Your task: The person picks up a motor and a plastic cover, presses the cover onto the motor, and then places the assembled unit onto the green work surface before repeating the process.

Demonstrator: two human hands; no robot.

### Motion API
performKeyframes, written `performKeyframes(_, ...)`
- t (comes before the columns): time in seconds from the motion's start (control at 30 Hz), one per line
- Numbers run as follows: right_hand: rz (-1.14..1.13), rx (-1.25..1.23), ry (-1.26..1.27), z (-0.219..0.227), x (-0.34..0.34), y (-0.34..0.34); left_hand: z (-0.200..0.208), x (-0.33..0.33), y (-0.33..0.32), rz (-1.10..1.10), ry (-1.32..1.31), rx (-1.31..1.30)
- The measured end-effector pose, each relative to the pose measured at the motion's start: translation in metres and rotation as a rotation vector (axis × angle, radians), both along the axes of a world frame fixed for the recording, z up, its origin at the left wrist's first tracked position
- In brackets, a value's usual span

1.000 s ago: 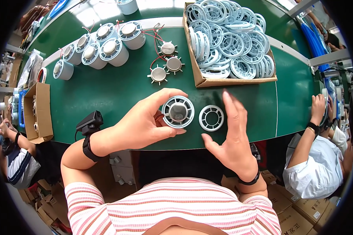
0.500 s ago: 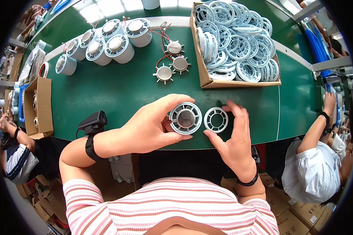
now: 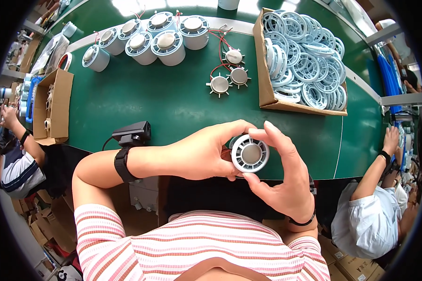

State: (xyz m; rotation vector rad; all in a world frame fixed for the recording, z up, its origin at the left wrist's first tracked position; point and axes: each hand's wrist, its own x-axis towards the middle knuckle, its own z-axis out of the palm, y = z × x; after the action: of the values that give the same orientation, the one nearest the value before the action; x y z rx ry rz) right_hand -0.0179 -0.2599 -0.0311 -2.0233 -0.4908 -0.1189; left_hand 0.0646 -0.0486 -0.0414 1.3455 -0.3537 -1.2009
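Observation:
Over the table's near edge, my left hand (image 3: 197, 151) is closed around a pale blue cylindrical housing, gripping its sides with thumb and fingers. A round silver disc (image 3: 251, 152) shows at the middle of its top. On that top lies a white spoked ring (image 3: 237, 164), around the disc. My right hand (image 3: 286, 175) pinches the ring's edge, fingertips at the far side and thumb at the near side. The housing's body is mostly hidden by my left hand and the ring. A bit of red wire shows beside my left fingers.
A cardboard box (image 3: 261, 84) heaped with pale rings stands at the back right. Three silver discs with prongs (image 3: 220, 85) and red wires lie left of it. Several capped housings (image 3: 169, 48) stand further left. A black device (image 3: 132, 134) sits by my left wrist. Co-workers sit on both sides.
My right hand has brought the white ring leftward onto the housing's top; before, they were apart. The housing in my left hand has shifted right, and the view has shifted too.

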Motion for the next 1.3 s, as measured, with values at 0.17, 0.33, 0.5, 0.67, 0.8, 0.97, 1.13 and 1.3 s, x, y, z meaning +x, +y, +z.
performKeyframes(0.17,0.08,-0.006,0.024,0.004,0.005,-0.007,-0.007,0.001,0.003,-0.065,-0.153,-0.05)
performKeyframes(0.33,0.116,0.001,0.045,0.003,0.005,-0.01,-0.016,0.003,0.003,-0.127,-0.331,-0.108)
performKeyframes(0.5,0.097,-0.03,0.074,0.005,0.004,-0.013,-0.016,0.006,0.003,-0.115,-0.239,-0.104)
performKeyframes(0.67,0.09,-0.112,0.063,0.006,0.006,-0.017,-0.008,0.022,0.01,-0.181,0.168,-0.072)
performKeyframes(0.8,0.104,-0.153,0.048,0.006,0.008,-0.019,-0.007,0.019,0.007,-0.118,0.377,-0.089)
performKeyframes(0.97,0.112,-0.17,0.003,0.003,0.008,-0.017,-0.007,0.022,0.009,-0.087,0.391,-0.106)
performKeyframes(1.13,0.031,-0.332,-0.182,-0.006,-0.002,-0.009,-0.002,0.018,0.01,-0.115,0.302,-0.089)
performKeyframes(1.3,-0.053,-0.483,-0.186,0.005,-0.013,-0.031,0.029,0.026,0.025,-0.01,-0.888,0.177)
